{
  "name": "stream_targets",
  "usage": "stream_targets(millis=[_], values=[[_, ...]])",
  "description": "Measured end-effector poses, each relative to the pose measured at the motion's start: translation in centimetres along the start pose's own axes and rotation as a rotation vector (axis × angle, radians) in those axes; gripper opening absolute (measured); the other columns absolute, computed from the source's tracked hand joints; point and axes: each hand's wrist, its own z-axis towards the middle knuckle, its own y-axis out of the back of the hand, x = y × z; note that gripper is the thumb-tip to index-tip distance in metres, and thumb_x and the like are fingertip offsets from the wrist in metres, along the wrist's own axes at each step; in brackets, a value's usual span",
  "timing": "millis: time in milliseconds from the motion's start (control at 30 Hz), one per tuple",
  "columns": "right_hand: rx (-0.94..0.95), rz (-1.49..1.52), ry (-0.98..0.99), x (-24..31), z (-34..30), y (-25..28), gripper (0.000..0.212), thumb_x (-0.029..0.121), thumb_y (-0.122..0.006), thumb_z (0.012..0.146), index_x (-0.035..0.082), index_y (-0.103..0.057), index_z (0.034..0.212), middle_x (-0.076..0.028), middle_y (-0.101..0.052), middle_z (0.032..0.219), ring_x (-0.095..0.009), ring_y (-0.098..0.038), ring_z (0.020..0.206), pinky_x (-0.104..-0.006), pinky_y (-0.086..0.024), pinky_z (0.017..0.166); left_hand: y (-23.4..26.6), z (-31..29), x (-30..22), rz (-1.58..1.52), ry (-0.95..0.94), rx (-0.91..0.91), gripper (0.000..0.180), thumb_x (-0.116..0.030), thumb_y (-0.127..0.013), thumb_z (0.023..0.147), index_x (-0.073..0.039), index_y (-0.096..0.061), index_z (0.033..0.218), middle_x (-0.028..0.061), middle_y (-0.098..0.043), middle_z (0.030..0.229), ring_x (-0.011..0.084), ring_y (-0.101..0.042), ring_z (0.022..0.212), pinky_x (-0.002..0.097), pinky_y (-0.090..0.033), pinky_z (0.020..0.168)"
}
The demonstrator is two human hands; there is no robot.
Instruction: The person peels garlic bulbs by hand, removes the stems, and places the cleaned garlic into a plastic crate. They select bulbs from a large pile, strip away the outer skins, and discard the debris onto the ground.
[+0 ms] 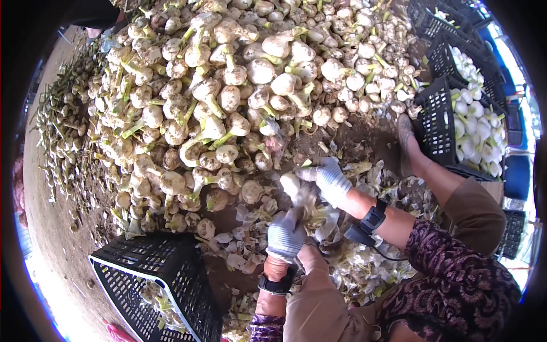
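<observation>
A pale bulb (290, 183) in the gloved right hand (332, 178)
The bulb is round and whitish, and a bit blurry. It is in the middle, between a big heap of dirty bulbs (230, 98) on the far side and papery peels (364, 268) on the near side. The right hand's fingers grip it. The gloved left hand (285, 236) is just nearer, but I cannot tell if it holds anything.
</observation>
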Motion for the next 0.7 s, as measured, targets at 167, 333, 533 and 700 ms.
stream_targets(millis=[167,333,533,700], values=[[0.051,0.204,-0.133,1.1,-0.3,1.8,0.011,0.007,-0.066,0.078,0.001,-0.065,0.088,-0.006,-0.064,0.069,-0.013,-0.058,0.052,-0.024,-0.046,0.044,0.2,-2.3,2.4,0.428,0.153,0.099,0.024,-0.013,-0.06,0.075,-0.01,-0.062,0.098,0.0172,-0.06,0.095,0.0356,-0.06,0.075,0.0416,-0.05,0.066],[0.301,-0.117,-0.106,0.7,-1.9,1.1,0.017,0.01,-0.064,0.081,0.001,-0.065,0.096,-0.006,-0.065,0.075,-0.01,-0.059,0.057,-0.0205,-0.046,0.042,2.4,-1.0,-0.4,-0.882,0.612,-0.189,0.049,-0.033,-0.063,0.083,0.003,-0.049,0.114,0.0118,-0.06,0.1,0.0257,-0.063,0.074,0.0335,-0.053,0.054],[0.413,-0.588,0.333,0.0,0.9,-0.3,0.017,0.018,-0.068,0.08,0.009,-0.068,0.093,-0.004,-0.068,0.088,-0.016,-0.063,0.075,-0.0272,-0.052,0.072,1.6,-3.0,2.6,-1.347,0.741,-0.235,0.02,-0.01,-0.058,0.078,0.002,-0.059,0.095,0.0124,-0.061,0.086,0.0256,-0.062,0.07,0.0367,-0.055,0.061],[0.417,-1.297,0.538,0.2,1.6,-4.8,0.037,0.01,-0.066,0.075,0.009,-0.059,0.111,-0.013,-0.063,0.101,-0.027,-0.063,0.086,-0.0346,-0.051,0.077,2.2,-4.0,2.7,-0.508,0.746,-0.049,0.015,-0.006,-0.058,0.074,0.004,-0.064,0.083,0.0068,-0.063,0.07,0.0128,-0.054,0.064,0.0264,-0.043,0.06]])
